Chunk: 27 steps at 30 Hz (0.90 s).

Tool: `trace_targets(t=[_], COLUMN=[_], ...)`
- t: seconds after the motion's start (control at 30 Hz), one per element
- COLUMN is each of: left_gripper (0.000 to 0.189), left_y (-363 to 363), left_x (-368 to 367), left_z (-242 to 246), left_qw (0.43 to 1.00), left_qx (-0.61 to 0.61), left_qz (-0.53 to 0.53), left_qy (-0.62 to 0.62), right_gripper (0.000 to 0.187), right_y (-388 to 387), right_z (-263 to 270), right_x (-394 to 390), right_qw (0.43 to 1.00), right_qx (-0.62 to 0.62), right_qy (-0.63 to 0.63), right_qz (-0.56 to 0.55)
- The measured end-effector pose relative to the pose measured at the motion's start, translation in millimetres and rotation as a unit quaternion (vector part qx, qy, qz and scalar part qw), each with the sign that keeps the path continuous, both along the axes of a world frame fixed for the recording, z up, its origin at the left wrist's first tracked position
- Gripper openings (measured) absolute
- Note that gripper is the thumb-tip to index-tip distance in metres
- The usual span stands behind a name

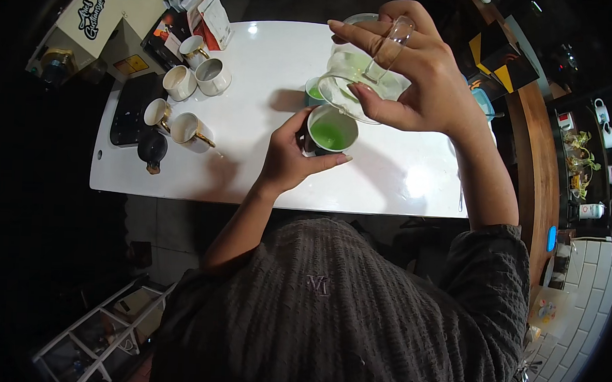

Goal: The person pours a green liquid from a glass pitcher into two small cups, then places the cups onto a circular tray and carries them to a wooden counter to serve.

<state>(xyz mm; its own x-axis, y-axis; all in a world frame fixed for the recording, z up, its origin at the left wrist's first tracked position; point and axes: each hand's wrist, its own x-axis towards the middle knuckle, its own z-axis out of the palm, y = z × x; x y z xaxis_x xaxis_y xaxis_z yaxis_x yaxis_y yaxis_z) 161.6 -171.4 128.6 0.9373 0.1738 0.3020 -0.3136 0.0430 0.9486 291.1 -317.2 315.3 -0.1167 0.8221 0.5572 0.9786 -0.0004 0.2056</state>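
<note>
My left hand point(292, 157) is wrapped around a paper cup point(333, 129) that holds bright green liquid. Above and to the right of it, my right hand point(419, 68) grips a clear glass pitcher point(359, 93) by its handle, tilted with the rim close over the cup's edge. Pale whitish-green residue coats the inside of the pitcher. Just behind the held cup stands a second cup point(311, 98), blue-green outside, also with green contents. Part of another clear round vessel point(362, 18) shows behind my right fingers; the rest is hidden.
Several white ceramic mugs point(213, 77), some gold-handled, stand at the table's left beside a black flat tray point(133, 109) and a dark round tool point(152, 147). Packaging bags point(214, 20) and a cream machine point(101, 18) are behind. A blue container point(483, 102) is at right, by a wooden counter point(530, 149).
</note>
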Motion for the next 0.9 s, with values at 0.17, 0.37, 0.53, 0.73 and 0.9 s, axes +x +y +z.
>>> trace_targets(t=[0.17, 0.37, 0.53, 0.73, 0.9], left_gripper=[0.075, 0.078, 0.077, 0.078, 0.079], left_y=[-7, -10, -11, -13, -12], left_x=[5, 6, 9, 8, 10], left_z=[-3, -4, -3, -2, -4], left_qw=[0.999, 0.999, 0.999, 0.999, 0.999], left_qx=[-0.031, -0.046, -0.046, -0.041, -0.048], left_qz=[-0.007, -0.01, -0.015, -0.021, -0.02], left_qy=[-0.015, -0.006, -0.008, 0.001, -0.004], right_gripper=[0.053, 0.055, 0.054, 0.054, 0.052], right_y=[-3, -5, -8, -10, -9], right_z=[2, 6, 7, -1, 1], right_x=[0, -3, -3, 0, 0], right_qw=[1.0, 1.0, 1.0, 1.0, 1.0], right_qx=[-0.005, -0.003, -0.013, 0.008, 0.015], right_qy=[0.01, 0.0, -0.006, 0.017, -0.013], right_qz=[0.009, 0.011, 0.003, 0.012, 0.014])
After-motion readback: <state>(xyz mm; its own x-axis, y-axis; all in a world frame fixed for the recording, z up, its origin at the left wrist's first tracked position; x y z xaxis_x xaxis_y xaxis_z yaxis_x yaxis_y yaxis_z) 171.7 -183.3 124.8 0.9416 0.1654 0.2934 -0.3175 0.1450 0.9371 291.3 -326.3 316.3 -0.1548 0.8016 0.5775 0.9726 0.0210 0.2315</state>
